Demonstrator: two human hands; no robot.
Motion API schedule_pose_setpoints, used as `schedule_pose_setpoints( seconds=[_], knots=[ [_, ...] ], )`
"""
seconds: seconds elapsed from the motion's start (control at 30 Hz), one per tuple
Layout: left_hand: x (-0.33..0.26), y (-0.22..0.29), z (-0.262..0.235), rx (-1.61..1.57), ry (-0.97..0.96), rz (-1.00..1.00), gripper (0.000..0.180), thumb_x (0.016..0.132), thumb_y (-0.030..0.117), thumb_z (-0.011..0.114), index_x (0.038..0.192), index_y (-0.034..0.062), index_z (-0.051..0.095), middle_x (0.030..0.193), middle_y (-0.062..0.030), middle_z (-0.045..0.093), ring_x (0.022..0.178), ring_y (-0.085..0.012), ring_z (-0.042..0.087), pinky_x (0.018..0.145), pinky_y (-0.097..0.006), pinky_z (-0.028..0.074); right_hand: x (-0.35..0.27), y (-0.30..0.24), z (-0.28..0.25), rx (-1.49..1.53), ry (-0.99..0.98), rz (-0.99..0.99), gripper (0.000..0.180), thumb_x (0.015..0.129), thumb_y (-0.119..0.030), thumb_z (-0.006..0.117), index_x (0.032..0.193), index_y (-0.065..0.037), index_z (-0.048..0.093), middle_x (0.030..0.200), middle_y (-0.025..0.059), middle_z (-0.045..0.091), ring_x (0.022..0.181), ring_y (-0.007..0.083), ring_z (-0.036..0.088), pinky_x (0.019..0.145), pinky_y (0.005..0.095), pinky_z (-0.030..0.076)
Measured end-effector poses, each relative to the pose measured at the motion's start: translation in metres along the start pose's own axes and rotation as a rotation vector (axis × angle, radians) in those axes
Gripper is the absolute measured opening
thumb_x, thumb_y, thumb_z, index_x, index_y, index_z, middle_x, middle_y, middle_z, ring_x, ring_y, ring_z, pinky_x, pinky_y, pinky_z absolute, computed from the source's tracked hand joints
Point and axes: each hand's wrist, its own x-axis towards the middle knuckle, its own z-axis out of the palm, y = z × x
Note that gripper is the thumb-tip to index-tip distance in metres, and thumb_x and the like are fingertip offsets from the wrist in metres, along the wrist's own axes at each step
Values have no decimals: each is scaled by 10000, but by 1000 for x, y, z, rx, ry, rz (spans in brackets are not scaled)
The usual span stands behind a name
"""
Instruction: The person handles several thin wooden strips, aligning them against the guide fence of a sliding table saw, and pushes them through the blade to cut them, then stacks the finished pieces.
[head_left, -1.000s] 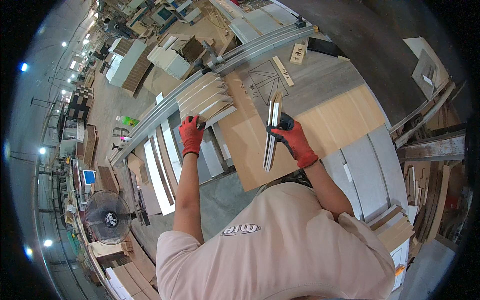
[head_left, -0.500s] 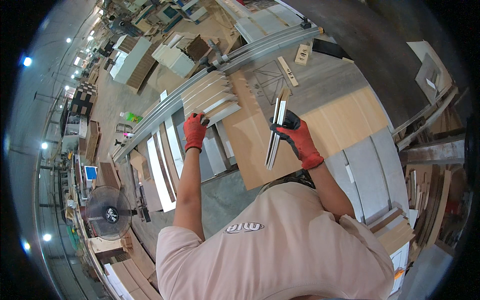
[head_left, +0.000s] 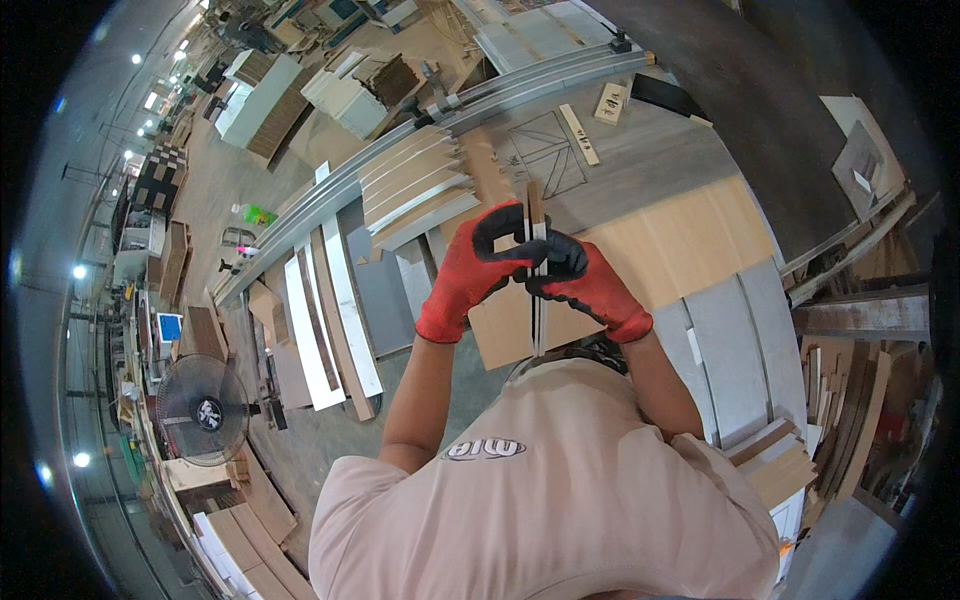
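In the head view, your left hand (head_left: pixel 470 275) and your right hand (head_left: pixel 585 285) meet just above the middle of the frame, both in red gloves with black fingertips. Between them you hold a thin strip (head_left: pixel 537 270) on edge, running nearly straight up and down the picture. Both hands are closed on it: the left fingers (head_left: pixel 500 235) curl over it from the left, the right fingers (head_left: pixel 555 262) press it from the right. The strip's top end sticks out above your hands, and its lower end reaches down below them, toward your chest.

Behind the hands lies a broad tan board (head_left: pixel 660 250) on the table (head_left: pixel 620 150). A stack of fanned slats (head_left: pixel 415 190) sits up and left of your hands, near a long metal rail (head_left: pixel 480 100). White and brown planks (head_left: pixel 325 315) lie at left centre, a fan (head_left: pixel 205 410) in the lower left.

The strip's middle is hidden by your fingers, and whether it is one piece or two pressed together is hard to tell. Your shirt covers the lower frame.
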Motion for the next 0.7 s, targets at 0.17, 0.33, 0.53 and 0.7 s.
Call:
schedule_pose_setpoints(
  seconds=[0.17, 0.33, 0.53, 0.7],
  knots=[
    [-12, 13, 5, -65, 26, -49, 586, 773, 104, 806, 1289, -16, 553, 1060, -43, 661, 693, -69, 596, 516, -209, 429, -4, -4, -4, 41, -51, 6, 418, 805, -141, 763, 1201, -115, 631, 773, -83, 611, 617, -15, 476, 493, 168, 348],
    [-17, 12, 5, -130, 39, 33, 597, 771, 85, 805, 1295, -39, 547, 1074, -59, 650, 796, -89, 613, 589, -228, 493, -6, -2, -7, 53, -80, 46, 469, 811, -113, 746, 1256, -106, 599, 812, -72, 640, 668, -6, 530, 517, 159, 379],
    [-20, 6, 5, -113, 49, 90, 598, 758, 68, 807, 1285, -59, 553, 1080, -73, 647, 885, -98, 596, 696, -247, 535, -7, -1, -7, 89, -106, 27, 493, 812, -96, 739, 1281, -107, 587, 854, -59, 664, 675, 6, 548, 525, 165, 399],
    [-20, 10, 7, -68, 50, 150, 578, 756, 65, 805, 1266, -64, 564, 1078, -61, 650, 904, -87, 583, 712, -250, 530, -7, -1, -6, 104, -100, -8, 483, 793, -91, 760, 1249, -98, 601, 838, -58, 658, 670, 8, 545, 526, 167, 398]
  ],
)
